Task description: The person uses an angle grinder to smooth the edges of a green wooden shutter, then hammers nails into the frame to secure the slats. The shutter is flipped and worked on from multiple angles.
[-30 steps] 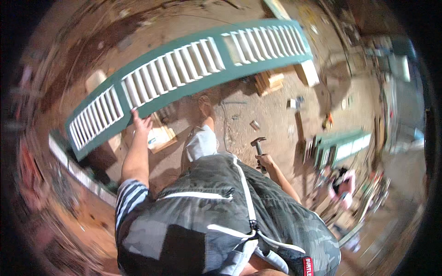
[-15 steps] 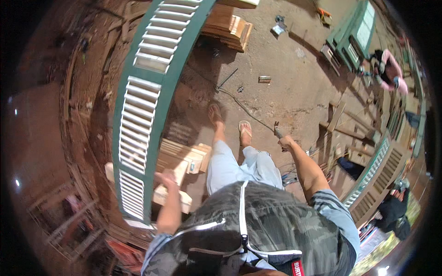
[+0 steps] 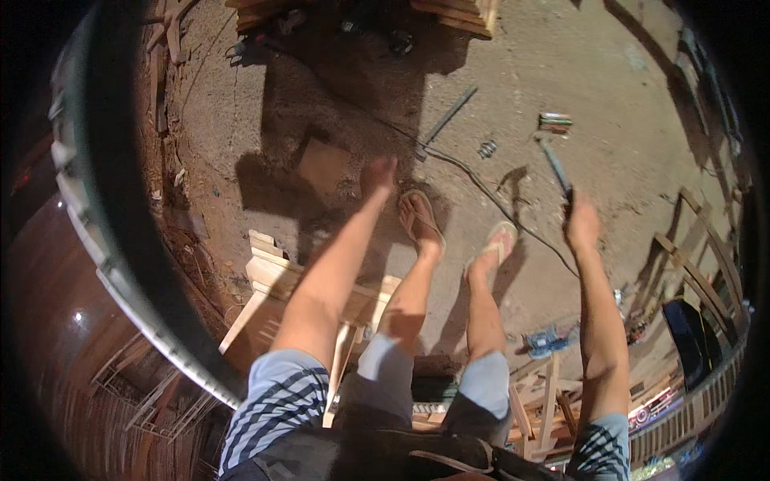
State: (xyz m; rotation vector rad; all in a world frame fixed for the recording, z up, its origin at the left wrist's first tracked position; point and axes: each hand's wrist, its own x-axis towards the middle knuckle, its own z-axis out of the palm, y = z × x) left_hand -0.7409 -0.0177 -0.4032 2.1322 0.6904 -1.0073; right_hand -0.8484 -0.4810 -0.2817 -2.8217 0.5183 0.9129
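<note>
My right hand (image 3: 583,224) is wrapped round the dark grip of a hammer (image 3: 553,164), held out over the ground with its head pointing away from me. My left hand (image 3: 378,175) reaches down in front of my left foot, bare and in shadow; blur and shade hide its fingers. Just ahead of it, to the right, a long thin dark bar (image 3: 451,119) lies on the ground beside a black cord (image 3: 481,186). Close along my left side stands the green louvred shutter (image 3: 120,200), seen nearly edge-on.
Pale timber pieces (image 3: 277,268) stand by my left leg. A small block-shaped bundle (image 3: 555,122) and a small metal piece (image 3: 487,149) lie on the ground ahead. Stacked boards (image 3: 465,16) rise at the far edge. Wooden frames (image 3: 702,272) lie at the right.
My left hand has left the shutter's edge and reached forward and down. My view has tipped lower, and the shutter now shows edge-on. The right hand still grips the hammer, stretched further forward.
</note>
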